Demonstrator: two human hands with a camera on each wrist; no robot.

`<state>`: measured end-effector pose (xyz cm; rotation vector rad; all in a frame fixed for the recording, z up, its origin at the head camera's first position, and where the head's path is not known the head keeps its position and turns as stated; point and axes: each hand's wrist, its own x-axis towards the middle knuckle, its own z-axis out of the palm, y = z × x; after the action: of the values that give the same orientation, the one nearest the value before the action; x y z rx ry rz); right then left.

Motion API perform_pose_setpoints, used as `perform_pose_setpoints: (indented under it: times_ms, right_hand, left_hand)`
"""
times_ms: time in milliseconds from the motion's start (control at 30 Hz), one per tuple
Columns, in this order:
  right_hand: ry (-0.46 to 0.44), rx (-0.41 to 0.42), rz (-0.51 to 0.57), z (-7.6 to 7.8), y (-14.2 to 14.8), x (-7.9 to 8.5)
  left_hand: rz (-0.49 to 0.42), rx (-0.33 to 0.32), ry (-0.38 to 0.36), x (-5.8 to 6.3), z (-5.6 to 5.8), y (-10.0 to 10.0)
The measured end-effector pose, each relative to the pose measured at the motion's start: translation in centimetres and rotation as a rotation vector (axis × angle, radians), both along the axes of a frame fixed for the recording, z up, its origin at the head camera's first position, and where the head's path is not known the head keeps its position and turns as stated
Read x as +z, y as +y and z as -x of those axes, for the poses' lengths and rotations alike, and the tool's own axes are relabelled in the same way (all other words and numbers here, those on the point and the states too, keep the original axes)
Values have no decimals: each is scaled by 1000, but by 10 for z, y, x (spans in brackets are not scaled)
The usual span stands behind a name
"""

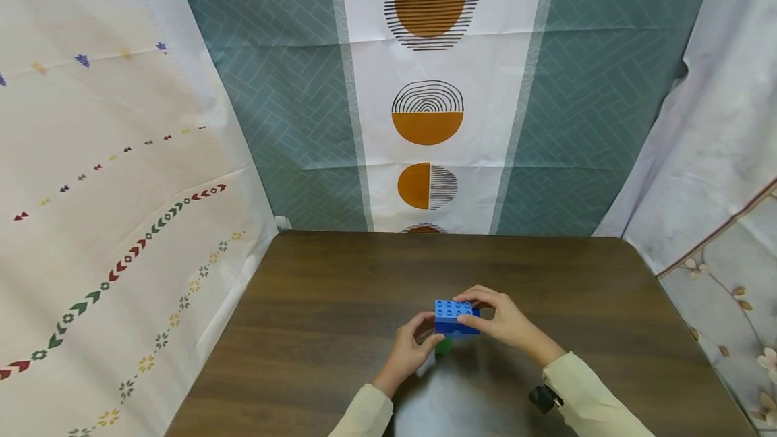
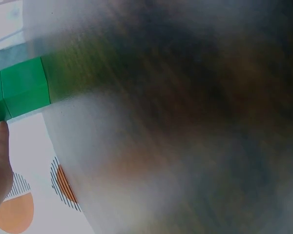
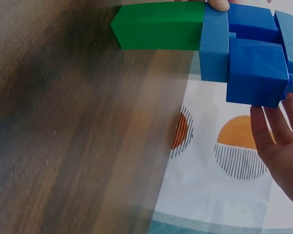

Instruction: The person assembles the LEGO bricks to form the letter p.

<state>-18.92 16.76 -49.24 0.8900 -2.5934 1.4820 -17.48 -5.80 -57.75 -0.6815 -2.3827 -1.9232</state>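
Observation:
Near the table's front, a tower of toy building bricks stands upright. Two green bricks [image 3: 161, 27] form its column. Above them is a blue crosswise brick [image 3: 214, 44], then two side-by-side blue bricks [image 3: 258, 70]. A studded blue brick [image 1: 448, 309] lies across the top. My right hand [image 1: 510, 321] pinches the upper blue bricks from the right, thumb on the near side and fingers behind. From the left, my left hand [image 1: 405, 353] grips the tower lower down, thumb in front, one fingertip on the crosswise brick. In the left wrist view, the green bricks [image 2: 25, 87] show beside the fingers.
The brown wooden table [image 1: 315, 302] extends around the tower. A patterned curtain [image 1: 291, 86] hangs along its back edge, with pale cloths [image 1: 121, 154] at the left and right sides. A small black device [image 1: 544, 398] sits at the right sleeve's cuff.

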Motion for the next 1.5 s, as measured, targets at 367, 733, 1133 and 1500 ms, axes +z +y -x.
perform_pose_setpoints:
  times_ms: [367, 733, 1133, 1500]
  right_hand:
    - [6, -18, -14, -2, -2, 3]
    - [-15, -7, -42, 0, -2, 2]
    - [-6, -22, -56, -3, -2, 5]
    - [25, -25, -9, -7, -4, 1]
  left_hand:
    - [3, -2, -28, 3, 0, 1]
    - [13, 19, -31, 0, -1, 1]
    - [24, 23, -15, 0, -2, 1]
    - [34, 23, 10, 32, -14, 2]
